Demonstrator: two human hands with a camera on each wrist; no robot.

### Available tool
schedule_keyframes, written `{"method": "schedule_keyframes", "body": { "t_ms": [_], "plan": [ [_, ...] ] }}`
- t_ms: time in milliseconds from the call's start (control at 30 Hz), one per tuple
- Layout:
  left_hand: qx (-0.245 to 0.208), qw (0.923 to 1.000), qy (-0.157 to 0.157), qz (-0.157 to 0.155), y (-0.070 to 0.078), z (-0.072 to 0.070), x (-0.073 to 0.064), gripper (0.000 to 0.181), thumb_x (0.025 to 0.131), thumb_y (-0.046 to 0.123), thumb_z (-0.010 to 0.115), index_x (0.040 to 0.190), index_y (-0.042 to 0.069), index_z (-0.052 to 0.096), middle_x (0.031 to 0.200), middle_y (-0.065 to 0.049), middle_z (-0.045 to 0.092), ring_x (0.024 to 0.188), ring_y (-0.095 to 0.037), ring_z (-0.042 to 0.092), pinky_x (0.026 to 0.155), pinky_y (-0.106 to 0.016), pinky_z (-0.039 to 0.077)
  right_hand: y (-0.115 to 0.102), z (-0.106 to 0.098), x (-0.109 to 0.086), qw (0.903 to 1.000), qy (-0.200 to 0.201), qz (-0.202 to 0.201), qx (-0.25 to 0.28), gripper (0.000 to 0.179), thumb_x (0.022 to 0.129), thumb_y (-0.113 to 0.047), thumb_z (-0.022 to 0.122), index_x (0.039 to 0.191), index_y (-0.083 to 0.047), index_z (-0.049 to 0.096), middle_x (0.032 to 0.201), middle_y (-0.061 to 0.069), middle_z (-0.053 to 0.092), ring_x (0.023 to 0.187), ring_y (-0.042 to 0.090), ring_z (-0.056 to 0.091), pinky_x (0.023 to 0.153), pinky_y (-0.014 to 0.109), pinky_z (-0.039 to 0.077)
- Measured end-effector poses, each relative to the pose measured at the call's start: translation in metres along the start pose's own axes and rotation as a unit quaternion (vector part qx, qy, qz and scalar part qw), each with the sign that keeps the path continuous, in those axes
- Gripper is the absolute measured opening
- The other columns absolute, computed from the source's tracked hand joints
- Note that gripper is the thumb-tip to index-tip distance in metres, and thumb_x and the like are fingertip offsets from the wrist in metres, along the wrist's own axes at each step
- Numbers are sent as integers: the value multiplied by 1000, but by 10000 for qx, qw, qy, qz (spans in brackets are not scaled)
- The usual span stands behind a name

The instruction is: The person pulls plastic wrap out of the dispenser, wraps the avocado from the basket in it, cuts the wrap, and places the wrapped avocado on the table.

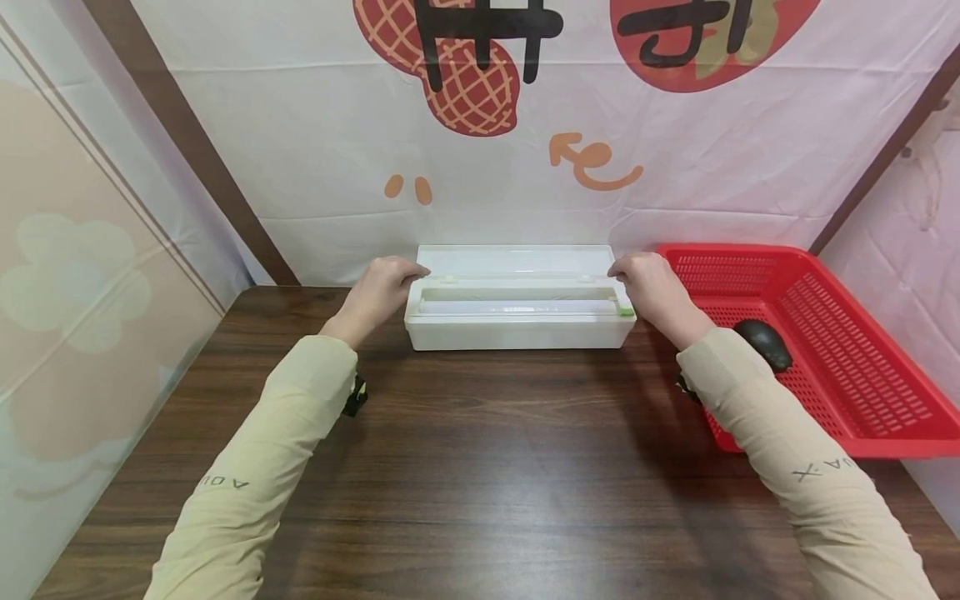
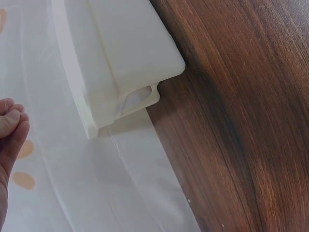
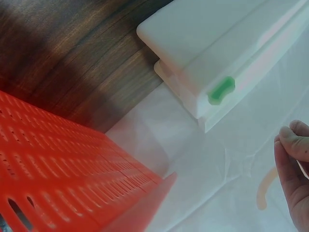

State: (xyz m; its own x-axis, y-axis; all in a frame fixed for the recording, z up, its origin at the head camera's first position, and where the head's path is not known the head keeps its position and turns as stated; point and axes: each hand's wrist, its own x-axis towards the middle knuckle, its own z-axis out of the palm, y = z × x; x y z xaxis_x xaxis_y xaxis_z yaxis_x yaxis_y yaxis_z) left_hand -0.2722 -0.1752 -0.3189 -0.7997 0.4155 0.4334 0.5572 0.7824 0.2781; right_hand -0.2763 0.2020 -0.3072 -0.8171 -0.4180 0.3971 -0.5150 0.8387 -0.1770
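Note:
A white cling film dispenser (image 1: 519,334) stands at the back of the table, a pale roll (image 1: 517,307) showing through its long window. A green slider (image 3: 222,90) sits at its right end. At the left rear corner my left hand (image 1: 387,285) pinches thumb against fingers; my right hand (image 1: 651,287) does likewise at the right rear corner. Both wrist views show the fingertips apart from the white case, where they pinch the edge of the clear cling film, which barely shows. A white panel (image 1: 517,259) rises behind the window, between the hands.
To the right is a red plastic basket (image 1: 873,358) with a dark avocado-like object (image 1: 763,344) in it; its wall stands close to my right forearm. The brown wooden table (image 1: 480,467) meets a white printed curtain (image 1: 315,167) right behind the dispenser.

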Motion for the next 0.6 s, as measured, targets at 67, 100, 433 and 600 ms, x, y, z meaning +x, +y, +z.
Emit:
{"method": "schedule_keyframes", "body": {
  "t_ms": [67,100,433,600],
  "plan": [
    [6,10000,17,25,0,-1,0,18,86,-4,56,98,-2,69,97,-17,67,94,-31,62,84,-39,49,0,0,0,10000,52,-34,13,22,81,12,50,89,6,69,89,21,66,86,35,61,80,45,48],
    [14,10000,31,40,0,-1,0,18,86,-4,56,98,-2,69,97,-17,67,94,-30,62,84,-39,49,0,0,0,9999,81,-58,18,22,81,12,50,89,6,69,89,21,66,86,35,61,79,45,47],
    [45,9998,186,63,1,-4,2,19,84,-7,56,96,-2,69,95,-17,67,92,-30,62,82,-39,49,-1,-4,1,9999,135,-92,-25,20,80,11,52,87,6,69,88,21,66,85,35,61,79,45,47],
    [38,9996,252,77,2,-5,2,18,84,-7,57,96,-2,69,95,-17,67,92,-31,62,82,-39,49,-2,-7,1,9999,99,-38,-45,20,81,10,51,88,6,69,88,21,66,85,35,61,80,45,47]
  ]
}}
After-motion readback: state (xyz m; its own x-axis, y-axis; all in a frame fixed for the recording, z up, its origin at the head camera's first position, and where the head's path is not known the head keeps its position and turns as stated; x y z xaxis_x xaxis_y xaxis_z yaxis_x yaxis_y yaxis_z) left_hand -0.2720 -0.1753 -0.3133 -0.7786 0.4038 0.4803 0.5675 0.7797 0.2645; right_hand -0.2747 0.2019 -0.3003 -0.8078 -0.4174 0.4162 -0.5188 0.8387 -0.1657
